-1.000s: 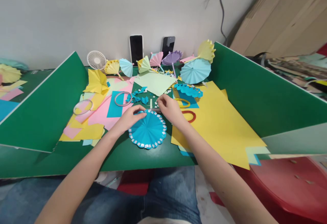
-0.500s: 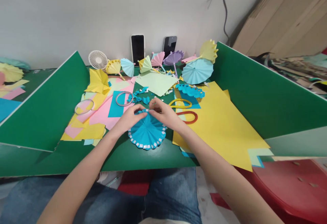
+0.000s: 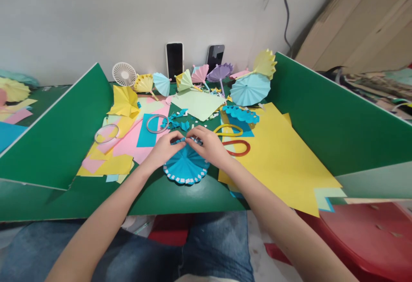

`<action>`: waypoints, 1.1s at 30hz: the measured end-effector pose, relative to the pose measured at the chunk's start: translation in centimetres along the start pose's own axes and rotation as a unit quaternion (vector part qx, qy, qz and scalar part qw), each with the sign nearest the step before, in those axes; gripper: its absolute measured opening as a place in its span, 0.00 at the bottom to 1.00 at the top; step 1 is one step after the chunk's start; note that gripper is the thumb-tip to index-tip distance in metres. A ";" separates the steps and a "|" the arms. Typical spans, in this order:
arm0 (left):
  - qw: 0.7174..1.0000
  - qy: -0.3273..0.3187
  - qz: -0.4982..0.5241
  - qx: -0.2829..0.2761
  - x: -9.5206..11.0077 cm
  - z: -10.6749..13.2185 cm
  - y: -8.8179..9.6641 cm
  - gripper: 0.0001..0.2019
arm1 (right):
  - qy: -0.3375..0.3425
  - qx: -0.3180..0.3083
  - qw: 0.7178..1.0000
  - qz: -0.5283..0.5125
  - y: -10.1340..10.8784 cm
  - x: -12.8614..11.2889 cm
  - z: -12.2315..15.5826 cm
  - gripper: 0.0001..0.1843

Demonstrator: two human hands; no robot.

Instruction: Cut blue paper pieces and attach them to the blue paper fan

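Observation:
A round, pleated blue paper disc [image 3: 186, 166] lies on the green table near its front edge. Small white squares run along its scalloped rim. My left hand [image 3: 167, 147] pinches the far rim between thumb and fingers. Right beside it, my right hand [image 3: 206, 144] has its thumb and fingertips closed at the same far edge, the tips of both hands nearly meeting. Whether a small piece sits between the right fingertips is too small to make out. Part of the rim is hidden under both hands.
Several small paper umbrellas [image 3: 220, 72] stand along the back, before two phones [image 3: 174, 61] and a white fan [image 3: 124, 74]. Yellow sheets [image 3: 280, 157] lie right, with yellow [image 3: 236, 133] and red [image 3: 247, 148] loops. Tape rolls [image 3: 157, 131] and paper scraps lie left. Green partitions [image 3: 334, 114] flank the table.
My right hand's fingertips have come down and left onto the disc's far rim, closer to my left hand. The disc has shifted slightly, and the view has moved a little.

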State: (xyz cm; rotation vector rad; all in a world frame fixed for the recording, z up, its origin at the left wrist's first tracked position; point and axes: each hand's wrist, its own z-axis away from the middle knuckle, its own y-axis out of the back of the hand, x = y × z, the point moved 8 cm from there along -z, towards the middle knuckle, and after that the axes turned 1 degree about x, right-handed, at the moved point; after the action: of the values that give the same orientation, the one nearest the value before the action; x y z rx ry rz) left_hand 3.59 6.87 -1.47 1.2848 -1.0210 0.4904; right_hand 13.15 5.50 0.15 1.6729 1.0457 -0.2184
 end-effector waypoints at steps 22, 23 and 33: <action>1.000 -0.019 0.007 -0.008 0.2 0.0 -0.1 0.04 | 0.001 -0.024 0.999 -0.030 -0.1 0.0 -0.1 0.07; 1.000 -0.017 0.008 -0.010 0.2 0.0 -0.1 0.04 | 0.000 -0.024 0.999 -0.031 0.0 0.0 -0.1 0.07; 1.000 -0.010 0.013 -0.004 0.1 0.1 -0.2 0.03 | -0.002 -0.014 0.999 -0.040 0.2 0.0 -0.1 0.06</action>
State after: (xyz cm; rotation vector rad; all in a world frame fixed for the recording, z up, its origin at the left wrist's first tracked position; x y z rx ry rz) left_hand 3.73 6.72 -1.53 1.2730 -1.0572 0.4931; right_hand 13.24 5.55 0.33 1.6068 1.1091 -0.2578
